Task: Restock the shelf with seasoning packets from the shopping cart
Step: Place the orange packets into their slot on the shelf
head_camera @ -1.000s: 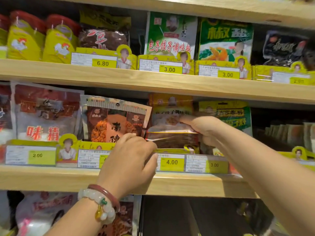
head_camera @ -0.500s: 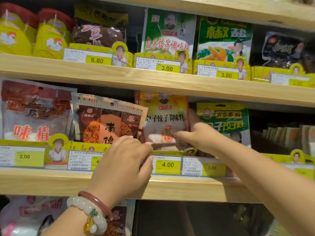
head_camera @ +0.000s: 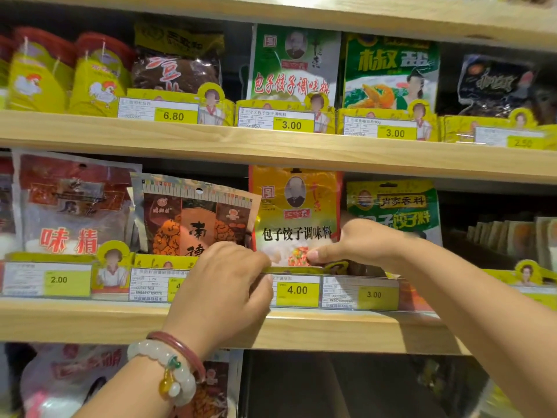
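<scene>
Seasoning packet stands upright between both hands.

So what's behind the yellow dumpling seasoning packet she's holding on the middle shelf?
Behind the yellow packet only dark shelf space shows above and beside it. The packet itself, the left hand and the right hand cover whatever stands directly behind, so more packets there cannot be confirmed.

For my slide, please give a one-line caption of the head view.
Both hands, left hand and right hand, set a yellow seasoning packet upright on the middle shelf above the 4.00 tag.
</scene>
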